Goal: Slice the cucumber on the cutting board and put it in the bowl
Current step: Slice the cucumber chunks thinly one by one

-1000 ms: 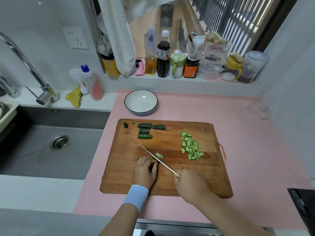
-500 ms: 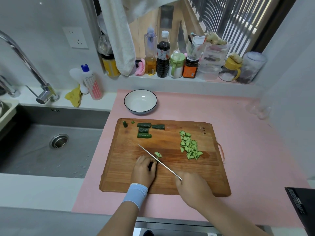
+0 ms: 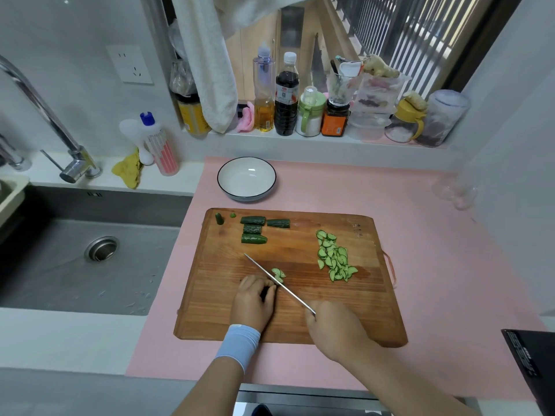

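On my feed, the left grip (image 3: 253,301) has its fingers curled over a cucumber piece (image 3: 265,294) at the near middle of the cutting board (image 3: 345,310). I only get a dark sliver of it between the fingers. A pale blue wristband (image 3: 238,343) sits on that wrist.

The right grip (image 3: 333,328) is wrapped round the handle of the knife (image 3: 279,283), and the handle itself is hidden under the hand. The blade runs diagonally up-left across the board, right beside the left fingertips. I can't tell whether its edge touches the wood.

A few fresh slices (image 3: 278,274) lie against the blade's far side. The main slice pile (image 3: 335,259) is on the right part of the board, well apart from the blade. Four uncut chunks (image 3: 253,229) sit at the far left of the board, with two small end bits (image 3: 219,219) near the far-left corner.

The bowl (image 3: 247,197) stands just beyond the board's far edge on the pink mat (image 3: 435,250) covering the worktop. I see no cucumber in it. The sink (image 3: 90,265) is left of the mat.
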`<state>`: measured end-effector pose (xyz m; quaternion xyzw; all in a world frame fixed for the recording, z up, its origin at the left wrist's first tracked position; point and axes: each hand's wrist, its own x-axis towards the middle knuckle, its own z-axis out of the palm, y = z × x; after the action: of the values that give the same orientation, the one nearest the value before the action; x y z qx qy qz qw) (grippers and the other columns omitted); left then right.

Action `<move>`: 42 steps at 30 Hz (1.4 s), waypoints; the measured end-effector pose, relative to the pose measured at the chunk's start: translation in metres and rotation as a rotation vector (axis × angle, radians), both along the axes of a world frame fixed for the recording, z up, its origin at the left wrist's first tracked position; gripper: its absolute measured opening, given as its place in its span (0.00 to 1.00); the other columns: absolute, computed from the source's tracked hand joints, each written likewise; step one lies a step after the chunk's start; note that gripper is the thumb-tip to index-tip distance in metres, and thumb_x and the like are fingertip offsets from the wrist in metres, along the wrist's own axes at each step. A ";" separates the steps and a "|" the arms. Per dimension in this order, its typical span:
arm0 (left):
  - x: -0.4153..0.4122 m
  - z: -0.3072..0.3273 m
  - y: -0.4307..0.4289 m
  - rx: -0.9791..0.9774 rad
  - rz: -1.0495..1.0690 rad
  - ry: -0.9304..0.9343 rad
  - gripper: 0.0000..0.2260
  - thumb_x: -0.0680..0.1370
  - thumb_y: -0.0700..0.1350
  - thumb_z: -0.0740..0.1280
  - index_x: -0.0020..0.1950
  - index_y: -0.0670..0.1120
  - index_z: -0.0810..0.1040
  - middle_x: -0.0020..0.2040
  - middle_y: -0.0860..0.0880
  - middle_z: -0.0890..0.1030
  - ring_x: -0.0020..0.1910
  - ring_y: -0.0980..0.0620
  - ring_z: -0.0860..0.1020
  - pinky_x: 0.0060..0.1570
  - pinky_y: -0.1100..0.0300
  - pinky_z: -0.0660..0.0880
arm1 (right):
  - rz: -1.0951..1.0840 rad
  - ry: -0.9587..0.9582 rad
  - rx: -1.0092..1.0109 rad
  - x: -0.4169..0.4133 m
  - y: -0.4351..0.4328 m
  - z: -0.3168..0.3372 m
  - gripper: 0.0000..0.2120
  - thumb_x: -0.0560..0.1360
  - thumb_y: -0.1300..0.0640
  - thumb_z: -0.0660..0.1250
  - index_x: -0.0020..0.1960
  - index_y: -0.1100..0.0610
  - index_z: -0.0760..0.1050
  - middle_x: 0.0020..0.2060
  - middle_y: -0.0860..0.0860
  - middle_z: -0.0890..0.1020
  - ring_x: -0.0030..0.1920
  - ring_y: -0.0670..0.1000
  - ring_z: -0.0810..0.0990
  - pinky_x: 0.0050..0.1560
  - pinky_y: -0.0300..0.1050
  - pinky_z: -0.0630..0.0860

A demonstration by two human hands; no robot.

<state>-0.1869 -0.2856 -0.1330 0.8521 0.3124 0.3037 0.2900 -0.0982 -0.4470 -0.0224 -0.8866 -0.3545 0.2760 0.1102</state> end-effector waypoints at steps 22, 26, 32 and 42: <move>-0.004 0.003 -0.003 0.046 -0.004 0.011 0.08 0.69 0.33 0.74 0.39 0.43 0.78 0.39 0.48 0.77 0.42 0.52 0.72 0.47 0.68 0.67 | 0.038 -0.073 0.085 -0.006 -0.021 0.004 0.12 0.83 0.50 0.56 0.51 0.49 0.78 0.33 0.45 0.75 0.38 0.50 0.77 0.37 0.45 0.70; -0.004 0.003 -0.002 0.039 -0.003 0.004 0.07 0.69 0.33 0.74 0.39 0.43 0.79 0.39 0.49 0.77 0.41 0.52 0.73 0.47 0.68 0.67 | 0.029 -0.040 0.045 -0.004 -0.015 0.006 0.12 0.83 0.51 0.56 0.45 0.50 0.75 0.32 0.45 0.74 0.35 0.49 0.73 0.35 0.45 0.68; -0.004 0.002 -0.002 0.028 0.001 0.002 0.07 0.69 0.33 0.74 0.39 0.43 0.79 0.39 0.49 0.77 0.41 0.52 0.73 0.48 0.69 0.67 | 0.020 0.027 -0.001 -0.002 0.012 0.006 0.13 0.81 0.54 0.57 0.37 0.49 0.67 0.32 0.45 0.73 0.38 0.53 0.74 0.38 0.45 0.68; -0.004 0.003 -0.003 0.047 0.013 0.017 0.07 0.69 0.33 0.75 0.38 0.42 0.79 0.38 0.49 0.77 0.40 0.50 0.74 0.48 0.68 0.67 | 0.045 -0.005 0.020 -0.004 0.013 0.006 0.10 0.82 0.53 0.56 0.42 0.48 0.68 0.36 0.48 0.75 0.39 0.55 0.74 0.39 0.45 0.69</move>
<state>-0.1910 -0.2890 -0.1298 0.8591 0.3132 0.3058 0.2653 -0.1026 -0.4341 -0.0164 -0.8779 -0.3774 0.2726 0.1120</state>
